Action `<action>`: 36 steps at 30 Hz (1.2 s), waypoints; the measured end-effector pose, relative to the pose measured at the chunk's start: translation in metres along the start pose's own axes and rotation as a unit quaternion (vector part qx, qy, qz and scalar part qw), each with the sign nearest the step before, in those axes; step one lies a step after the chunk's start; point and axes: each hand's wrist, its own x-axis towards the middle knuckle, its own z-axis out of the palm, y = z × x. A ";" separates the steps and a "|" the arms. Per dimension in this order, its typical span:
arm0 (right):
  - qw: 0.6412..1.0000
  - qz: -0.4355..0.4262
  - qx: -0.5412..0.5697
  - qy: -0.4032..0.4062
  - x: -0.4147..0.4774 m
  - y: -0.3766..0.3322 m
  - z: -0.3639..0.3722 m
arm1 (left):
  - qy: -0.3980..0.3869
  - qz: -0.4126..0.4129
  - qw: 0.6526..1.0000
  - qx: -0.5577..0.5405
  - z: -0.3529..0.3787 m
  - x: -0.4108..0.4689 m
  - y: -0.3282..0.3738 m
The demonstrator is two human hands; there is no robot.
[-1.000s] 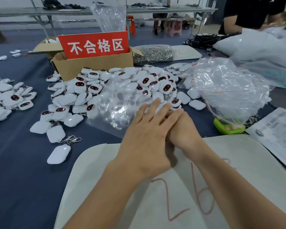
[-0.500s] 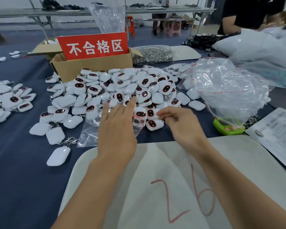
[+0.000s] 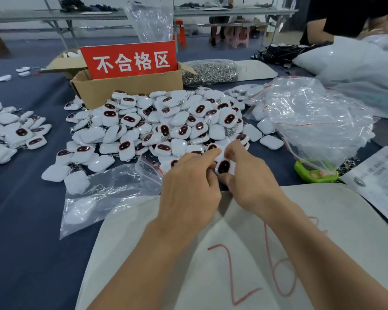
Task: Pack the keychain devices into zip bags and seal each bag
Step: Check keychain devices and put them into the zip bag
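A big heap of white keychain devices (image 3: 166, 121) with dark oval faces covers the blue table ahead of me. My right hand (image 3: 249, 180) pinches one keychain device (image 3: 224, 167) at the heap's near edge, face toward me. My left hand (image 3: 188, 186) meets it with curled fingers touching the same device. A clear zip bag (image 3: 103, 193) lies flat on the table to the left of my left hand, with white devices under or inside it. A crumpled pile of clear zip bags (image 3: 316, 121) sits to the right.
A cardboard box (image 3: 126, 86) with a red sign stands behind the heap. A second heap of devices (image 3: 11, 133) lies at far left. A green gadget (image 3: 314, 173), a paper sheet (image 3: 381, 184), a white board marked "26" (image 3: 244, 253), and a person in black (image 3: 336, 16) are near.
My left hand let the clear bag drop flat on the table at left and moved right. My right hand picked a device from the heap, and both hands now meet on it.
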 end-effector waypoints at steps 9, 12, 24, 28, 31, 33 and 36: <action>0.887 0.070 0.455 -0.035 -0.008 -0.009 -0.016 | -0.056 -0.198 0.943 -0.263 0.005 0.014 0.001; 0.814 0.104 0.564 -0.096 -0.010 -0.013 -0.020 | -0.066 -0.238 0.908 -0.338 0.004 0.018 -0.004; 0.806 0.085 0.577 -0.104 -0.010 -0.012 -0.014 | -0.089 -0.255 0.858 -0.437 0.003 0.023 -0.003; 0.812 0.079 0.569 -0.099 -0.008 -0.009 -0.012 | -0.093 -0.244 0.846 -0.464 0.001 0.022 0.001; 0.815 0.058 0.564 -0.120 -0.007 -0.006 -0.009 | -0.091 -0.240 0.848 -0.463 0.002 0.020 0.000; 0.809 0.047 0.569 -0.139 -0.007 -0.007 -0.008 | -0.083 -0.249 0.843 -0.469 0.001 0.020 -0.001; 0.800 0.026 0.575 -0.170 -0.007 -0.007 -0.011 | -0.070 -0.254 0.841 -0.473 0.000 0.022 -0.002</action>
